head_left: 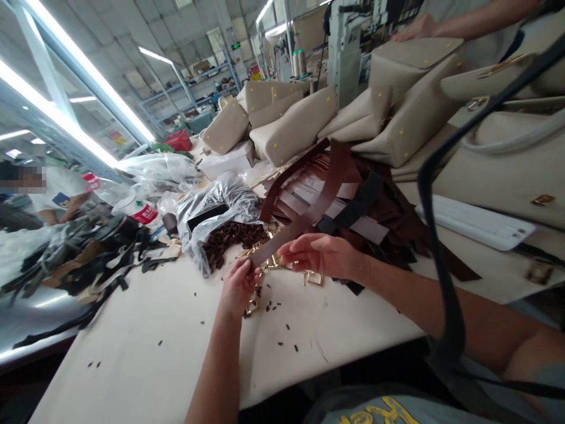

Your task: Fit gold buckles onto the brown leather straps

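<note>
My left hand point(242, 284) is closed on the near end of a long brown strip point(300, 227), which runs up and right over the pile. Just right of it, my right hand point(324, 254) hovers by the strip's lower edge, fingers apart and holding nothing. Gold metal buckles point(314, 277) lie on the table under and around both hands. Behind the hands is a heap of brown and black leather strips point(388, 206). Small dark pieces point(233, 238) spill from a clear plastic bag point(198, 229).
Beige handbags point(300, 123) are piled across the back and right. A white flat case point(481, 224) lies at right. Black and tan scraps point(101, 253) cover the left side. A person point(59, 194) is at far left; another person's hand point(417, 28) rests on a bag. Tiny dark bits dot the table point(145, 377).
</note>
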Tool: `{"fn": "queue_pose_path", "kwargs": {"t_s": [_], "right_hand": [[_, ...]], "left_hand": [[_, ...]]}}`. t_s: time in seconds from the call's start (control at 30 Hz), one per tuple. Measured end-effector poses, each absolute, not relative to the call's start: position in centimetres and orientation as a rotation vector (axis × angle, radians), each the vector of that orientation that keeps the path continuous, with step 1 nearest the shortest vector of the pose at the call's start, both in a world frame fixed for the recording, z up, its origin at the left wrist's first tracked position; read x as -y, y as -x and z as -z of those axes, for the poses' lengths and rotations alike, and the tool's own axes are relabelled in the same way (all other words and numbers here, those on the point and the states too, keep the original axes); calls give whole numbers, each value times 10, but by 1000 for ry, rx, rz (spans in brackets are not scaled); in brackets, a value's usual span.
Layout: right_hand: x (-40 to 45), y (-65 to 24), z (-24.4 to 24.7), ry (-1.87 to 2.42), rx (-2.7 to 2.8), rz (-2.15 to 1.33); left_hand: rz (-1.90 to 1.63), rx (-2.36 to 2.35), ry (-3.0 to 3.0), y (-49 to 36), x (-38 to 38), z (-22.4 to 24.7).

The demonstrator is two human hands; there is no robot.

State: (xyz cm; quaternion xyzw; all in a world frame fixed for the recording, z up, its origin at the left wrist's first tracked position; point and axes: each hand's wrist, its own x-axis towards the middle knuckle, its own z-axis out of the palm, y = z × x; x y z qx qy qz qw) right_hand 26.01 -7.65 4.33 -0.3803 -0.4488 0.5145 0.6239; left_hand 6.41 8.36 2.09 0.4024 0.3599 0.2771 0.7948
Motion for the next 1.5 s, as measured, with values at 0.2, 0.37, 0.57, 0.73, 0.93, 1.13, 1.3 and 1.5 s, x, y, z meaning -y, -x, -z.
{"fn": "queue_pose_path", "kwargs": {"t_s": [0.2,0.37,0.57,0.73,0.93,1.13,1.3,1.5], "right_hand": [[66,-243,-22,1239,1813,-28],[60,-251,-15,1399,1845,225],[53,-252,-15,1379,1842,199],[48,-247,-13,1395,1847,172],[46,-247,-12,1410,1873,-11],[47,-247,-14,1453,1890,-132],[47,-244,-17,1499,1893,-144],[47,-240,-13,1618,1848,-84]], "left_hand": [[-496,-676,-1067,-63,-74,-21],[-374,-598,-1216,-60,-68,-26],[-337,-566,-1244,-60,-68,-22],[-370,-574,-1225,-60,-70,-17],[-350,-544,-1302,-55,-71,-19],[-297,-492,-1365,-54,-71,-21],[-258,-486,-1396,-53,-72,-18],[-407,-543,-1636,-59,-63,-13]]}}
